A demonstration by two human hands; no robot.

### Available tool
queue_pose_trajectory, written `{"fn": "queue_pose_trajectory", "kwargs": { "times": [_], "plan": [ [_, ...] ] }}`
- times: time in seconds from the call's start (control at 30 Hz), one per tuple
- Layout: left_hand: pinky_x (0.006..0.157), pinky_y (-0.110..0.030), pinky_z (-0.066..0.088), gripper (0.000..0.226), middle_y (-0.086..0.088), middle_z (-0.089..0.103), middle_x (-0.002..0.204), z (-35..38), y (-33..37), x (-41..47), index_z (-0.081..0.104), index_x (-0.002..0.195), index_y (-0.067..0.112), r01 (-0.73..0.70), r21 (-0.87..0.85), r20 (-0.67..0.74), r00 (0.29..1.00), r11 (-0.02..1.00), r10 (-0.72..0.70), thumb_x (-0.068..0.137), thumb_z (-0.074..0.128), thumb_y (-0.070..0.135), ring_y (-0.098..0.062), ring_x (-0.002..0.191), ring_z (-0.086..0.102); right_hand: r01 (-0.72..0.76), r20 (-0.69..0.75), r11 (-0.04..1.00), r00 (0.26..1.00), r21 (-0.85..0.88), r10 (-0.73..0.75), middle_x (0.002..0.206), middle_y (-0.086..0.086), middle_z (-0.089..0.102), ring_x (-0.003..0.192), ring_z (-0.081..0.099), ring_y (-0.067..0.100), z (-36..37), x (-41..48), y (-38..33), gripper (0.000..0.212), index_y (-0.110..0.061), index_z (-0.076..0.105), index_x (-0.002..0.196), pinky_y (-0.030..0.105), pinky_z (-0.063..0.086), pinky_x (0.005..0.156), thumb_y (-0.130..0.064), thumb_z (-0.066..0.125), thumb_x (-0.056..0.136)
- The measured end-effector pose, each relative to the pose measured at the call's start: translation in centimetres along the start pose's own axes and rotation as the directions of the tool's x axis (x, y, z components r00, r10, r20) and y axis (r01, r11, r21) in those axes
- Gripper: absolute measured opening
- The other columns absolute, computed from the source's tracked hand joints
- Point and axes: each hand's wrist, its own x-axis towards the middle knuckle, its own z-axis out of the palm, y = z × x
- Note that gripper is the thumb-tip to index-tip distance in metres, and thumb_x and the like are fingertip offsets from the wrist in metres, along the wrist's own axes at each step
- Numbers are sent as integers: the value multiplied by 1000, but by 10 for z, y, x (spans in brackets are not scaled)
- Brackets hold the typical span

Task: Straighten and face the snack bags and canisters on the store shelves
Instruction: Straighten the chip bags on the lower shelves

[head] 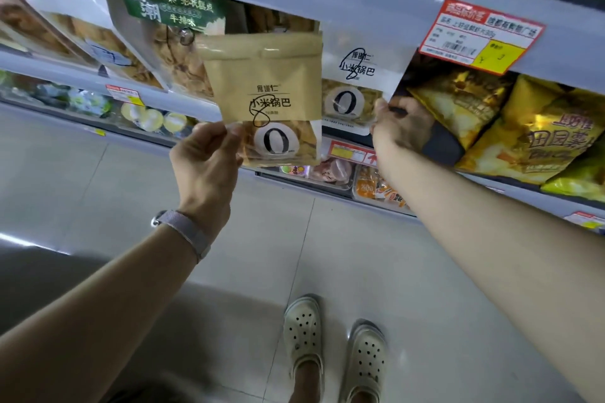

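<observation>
At the upper left of the frame, a green-labelled bag (170,10) hangs tilted among clear packs of snacks. This row is not yet faced.

Left of centre, the left hand (206,160) pinches the lower left corner of a tan bag (265,85), thumb on the printed front and fingers behind. The bag is held off the shelf, in the air in front of it. It stands upright with its long axis vertical and its print towards us, partly covering the stock behind.

Just right of it, a white bag (357,72) of the same print stands on the shelf, face out, under the shelf edge (360,0).

Right of centre, the right hand (402,127) grips the white bag at its lower right corner. The thumb lies on the front edge, and the curled fingers reach behind, partly hidden.

At the far right lie yellow snack bags (537,131), leaning, below a red price tag (481,36).

Our judgement is that the coming move turns on one relation: the tan bag's place lies up and to the right of the left hand, at or in front of the white bag. The right hand is nearer the shelf and appears to steady that row, while the left need only carry the tan bag inward, upright and unturned. There is a risk of the bag catching the shelf edge.
</observation>
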Motion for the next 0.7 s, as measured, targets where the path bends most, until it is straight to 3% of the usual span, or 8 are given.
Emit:
{"fn": "queue_pose_trajectory", "kwargs": {
  "times": [0.07,0.17,0.37,0.47,0.53,0.63,0.7],
  "plan": [
    [86,-48,61,29,3,75,78,-2,1,1,81,70,27,11,28,15,1000,1000,-11,96,78,14,-13,75,65,-3,12,1000,1000,9,3,93,0,74,85,74,20,12,-3,-1,18,-30,64,83,42,65,77,-24,80,91],
    [87,-54,61,17,8,75,74,1,0,-3,80,80,21,21,60,63,998,998,-25,96,78,14,-18,77,65,4,45,999,999,-37,-3,95,2,76,84,72,16,14,-2,6,10,-23,69,91,31,62,76,-25,79,93],
    [93,-52,63,5,-3,82,94,34,4,-19,81,97,13,-10,167,188,982,986,-22,97,77,13,-21,93,78,-126,240,992,963,10,120,103,-3,78,87,78,17,-25,0,21,27,-25,63,106,40,63,77,-51,65,98],
    [90,-53,64,5,-5,83,94,64,3,-33,83,95,15,-23,173,261,965,985,-23,95,78,15,-26,94,80,-222,188,971,961,92,202,98,1,80,89,76,24,-64,-5,32,46,-22,69,111,40,59,75,-61,57,89],
    [86,-52,65,3,-3,82,88,87,3,-43,83,91,18,-34,189,275,961,981,-20,93,81,17,-27,90,80,-235,140,960,967,150,215,103,5,79,91,74,27,-87,-10,40,48,-20,71,109,40,58,74,-57,55,84],
    [84,-50,66,3,-1,82,85,126,-1,-53,85,92,15,-41,205,303,953,978,-24,91,83,16,-26,89,80,-160,128,967,982,199,136,99,2,75,92,68,26,-111,-16,50,44,-22,69,101,40,51,77,-58,47,89],
    [82,-43,66,5,2,82,83,152,-3,-55,86,93,13,-67,217,275,961,974,5,90,82,15,-19,86,79,-159,149,954,981,255,123,117,-2,73,110,65,19,-119,-13,51,50,-27,69,117,42,52,95,-62,44,92]
  ]
}}
